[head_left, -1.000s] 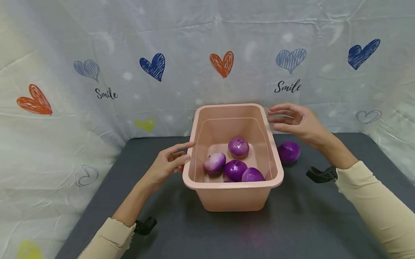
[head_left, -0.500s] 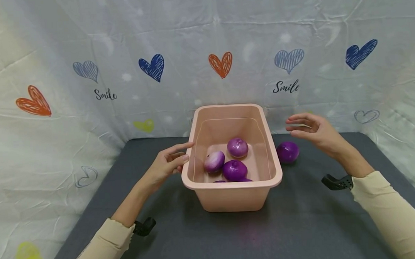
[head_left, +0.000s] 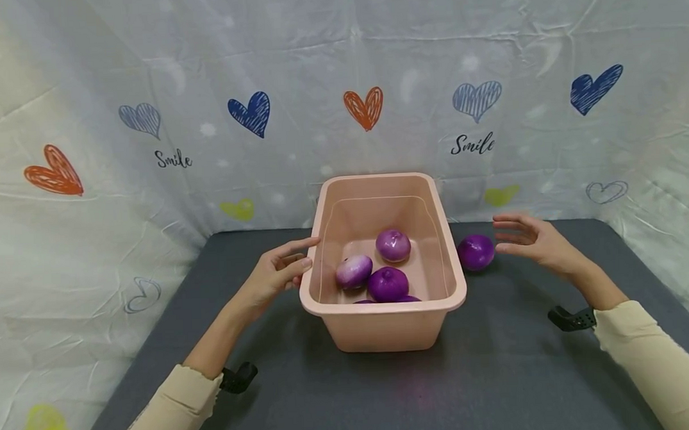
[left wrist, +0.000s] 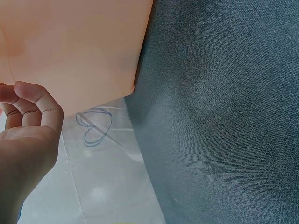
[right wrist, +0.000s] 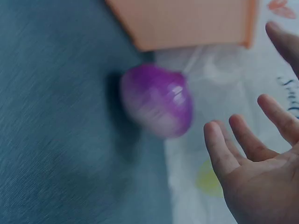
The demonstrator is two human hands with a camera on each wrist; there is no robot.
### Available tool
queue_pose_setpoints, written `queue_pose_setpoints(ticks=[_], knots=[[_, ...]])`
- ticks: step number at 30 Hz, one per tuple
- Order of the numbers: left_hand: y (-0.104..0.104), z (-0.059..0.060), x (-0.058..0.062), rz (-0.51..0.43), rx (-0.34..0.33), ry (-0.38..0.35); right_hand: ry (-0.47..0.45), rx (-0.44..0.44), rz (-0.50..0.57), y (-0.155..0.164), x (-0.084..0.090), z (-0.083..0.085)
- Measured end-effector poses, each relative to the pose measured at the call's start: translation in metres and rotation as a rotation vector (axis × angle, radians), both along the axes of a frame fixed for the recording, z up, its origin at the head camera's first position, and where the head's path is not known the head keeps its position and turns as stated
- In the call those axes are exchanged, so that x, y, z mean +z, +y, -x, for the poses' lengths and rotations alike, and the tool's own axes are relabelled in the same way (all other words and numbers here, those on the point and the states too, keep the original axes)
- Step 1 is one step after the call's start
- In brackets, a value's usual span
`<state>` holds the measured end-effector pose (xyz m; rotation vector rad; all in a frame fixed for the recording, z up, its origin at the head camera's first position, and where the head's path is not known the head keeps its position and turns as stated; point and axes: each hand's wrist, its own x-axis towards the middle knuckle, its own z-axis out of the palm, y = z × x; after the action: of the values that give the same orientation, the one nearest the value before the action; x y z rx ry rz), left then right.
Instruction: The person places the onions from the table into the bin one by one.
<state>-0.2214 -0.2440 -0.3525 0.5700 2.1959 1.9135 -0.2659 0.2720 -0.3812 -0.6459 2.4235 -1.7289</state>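
Observation:
A pink plastic bin [head_left: 383,308] stands on the dark table, holding several red onions. Three of them show well: a pale one [head_left: 354,271], a dark one [head_left: 388,284] and one farther back [head_left: 393,245]. The front rim mostly hides others. My left hand [head_left: 272,276] touches the bin's left rim with index finger and thumb, its other fingers loosely bent beside the wall in the left wrist view. Another red onion [head_left: 476,253] lies on the table right of the bin. Beside it, apart from it, my right hand [head_left: 545,245] hovers with fingers spread and nothing held.
A pale curtain [head_left: 291,57] printed with hearts hangs behind the table and along both sides. The dark tabletop [head_left: 352,400] reaches back to it. The bin's far end is close to the curtain.
My right hand has moved right and down from beside the bin's rim to the right of the loose onion. Onions at the bin's front have sunk lower behind the rim. My left hand stays put.

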Motion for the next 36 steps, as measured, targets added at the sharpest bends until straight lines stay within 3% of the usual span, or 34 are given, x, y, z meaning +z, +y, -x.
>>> queue_pose_setpoints(ticks=[11,23,36], knots=[[0.000,-0.001,0.001,-0.006,-0.008,0.002,-0.050,0.015,-0.084,-0.008,-0.028,0.016],[-0.001,0.001,-0.001,-0.024,-0.020,0.009,-0.006,-0.032,-0.185,-0.018,-0.039,0.028],[0.000,0.000,-0.001,-0.027,-0.013,-0.002,-0.007,-0.065,-0.171,-0.017,-0.046,0.028]])
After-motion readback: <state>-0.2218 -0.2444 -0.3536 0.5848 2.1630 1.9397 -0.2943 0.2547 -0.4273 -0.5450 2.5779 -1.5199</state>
